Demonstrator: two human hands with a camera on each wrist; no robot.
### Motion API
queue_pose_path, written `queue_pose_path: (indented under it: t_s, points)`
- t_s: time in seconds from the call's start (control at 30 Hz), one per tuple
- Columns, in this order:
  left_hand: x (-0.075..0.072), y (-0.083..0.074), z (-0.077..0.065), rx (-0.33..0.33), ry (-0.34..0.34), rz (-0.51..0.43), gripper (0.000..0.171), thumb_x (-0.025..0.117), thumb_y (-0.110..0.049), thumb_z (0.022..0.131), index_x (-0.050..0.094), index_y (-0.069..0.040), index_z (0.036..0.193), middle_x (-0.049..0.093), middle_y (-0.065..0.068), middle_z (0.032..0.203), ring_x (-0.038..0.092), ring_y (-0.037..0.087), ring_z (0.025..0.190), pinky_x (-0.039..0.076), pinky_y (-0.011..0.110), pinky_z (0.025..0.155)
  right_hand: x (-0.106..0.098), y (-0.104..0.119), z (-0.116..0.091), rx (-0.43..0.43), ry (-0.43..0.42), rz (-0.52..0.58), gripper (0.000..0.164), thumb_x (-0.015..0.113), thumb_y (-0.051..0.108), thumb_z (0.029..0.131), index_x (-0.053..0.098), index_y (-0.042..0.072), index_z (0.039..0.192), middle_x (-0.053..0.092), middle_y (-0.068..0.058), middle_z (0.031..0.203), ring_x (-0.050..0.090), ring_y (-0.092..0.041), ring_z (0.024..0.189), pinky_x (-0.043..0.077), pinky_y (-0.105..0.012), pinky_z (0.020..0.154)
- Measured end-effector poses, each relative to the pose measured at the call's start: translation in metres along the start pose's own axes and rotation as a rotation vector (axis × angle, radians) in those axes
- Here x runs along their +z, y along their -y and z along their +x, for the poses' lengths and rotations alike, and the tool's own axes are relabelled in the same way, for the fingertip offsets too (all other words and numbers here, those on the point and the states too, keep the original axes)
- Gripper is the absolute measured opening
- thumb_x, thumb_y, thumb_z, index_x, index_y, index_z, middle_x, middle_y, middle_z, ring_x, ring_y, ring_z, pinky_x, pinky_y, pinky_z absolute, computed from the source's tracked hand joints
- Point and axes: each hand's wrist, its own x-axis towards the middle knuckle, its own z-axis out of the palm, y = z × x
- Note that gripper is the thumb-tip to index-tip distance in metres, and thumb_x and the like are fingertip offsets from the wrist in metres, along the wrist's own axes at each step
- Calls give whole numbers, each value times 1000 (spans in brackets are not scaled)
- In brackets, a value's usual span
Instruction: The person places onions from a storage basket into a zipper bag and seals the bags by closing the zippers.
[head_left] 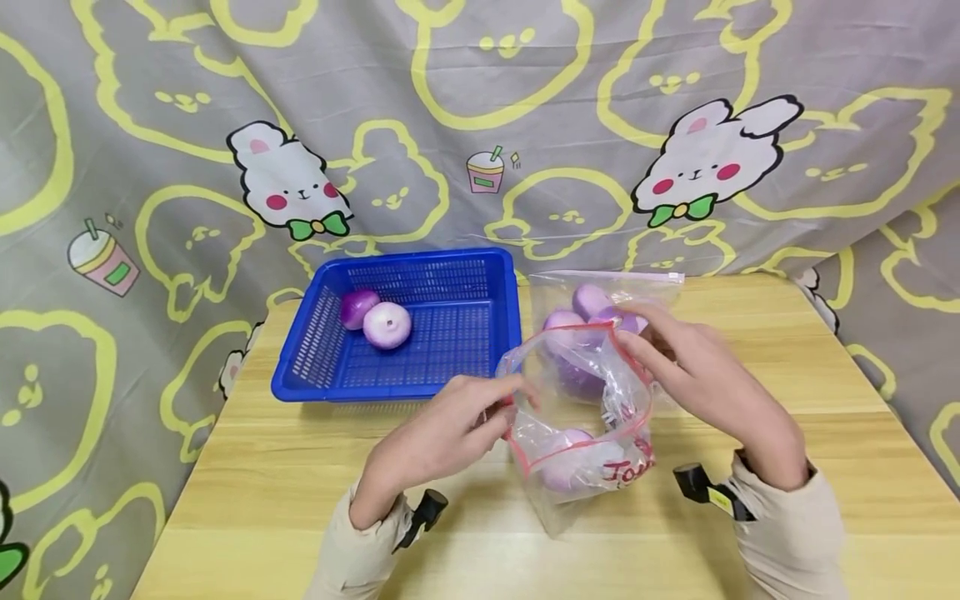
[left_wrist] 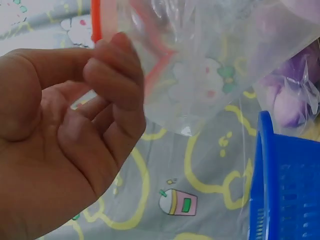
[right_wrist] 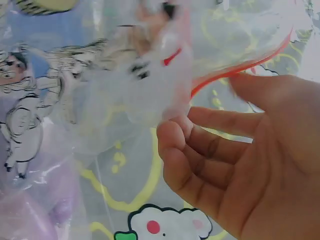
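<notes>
A clear zip bag (head_left: 536,467) with a red-edged mouth is spread wide in front of me, with a pale purple onion (head_left: 564,473) low inside it. My left hand (head_left: 453,425) pinches the left side of the red rim, one finger reaching over into the mouth. On the far right side, my right hand (head_left: 708,375) holds the rim between thumb and fingers. In the right wrist view, printed cartoon figures show on the clear plastic (right_wrist: 30,130) left of that hand. Directly behind stands a second zip bag (head_left: 660,287) holding several purple onions (head_left: 592,298).
To the left, a blue plastic basket (head_left: 303,392) holds a dark purple onion (head_left: 358,308) and a paler onion (head_left: 387,325). Everything stands on a light wooden table (head_left: 247,517). A grey curtain with cartoon prints (head_left: 420,192) hangs along the table's back edge.
</notes>
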Motion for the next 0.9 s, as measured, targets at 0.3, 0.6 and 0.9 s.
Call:
queue_pose_path:
  t_s: [0.3, 0.6, 0.9]
  points:
    - [5, -17, -11, -210, 176, 172, 26, 49, -36, 105, 64, -16, 115, 61, -10, 76, 58, 3, 67, 52, 24, 64, 11, -7, 9, -124, -133, -73, 11, 70, 3, 91, 66, 9, 100, 71, 3, 79, 64, -8, 70, 55, -27, 64]
    - [15, -31, -15, -73, 173, 365, 9, 62, -17, 99, 63, -13, 92, 59, -6, 81, 53, 6, 66, 46, 18, 59, 10, -8, 9, -77, -227, -57, 13, 75, 3, 87, 71, 8, 98, 75, -4, 82, 73, -20, 71, 57, -24, 66]
    - [17, -34, -12, 20, 34, 313, 17, 47, -15, 105, 61, -11, 98, 53, -6, 82, 53, 9, 72, 50, 21, 66, -3, 0, -3, -113, -147, -41, 16, 65, 11, 97, 71, 18, 110, 64, 10, 70, 62, -6, 62, 47, -20, 57]
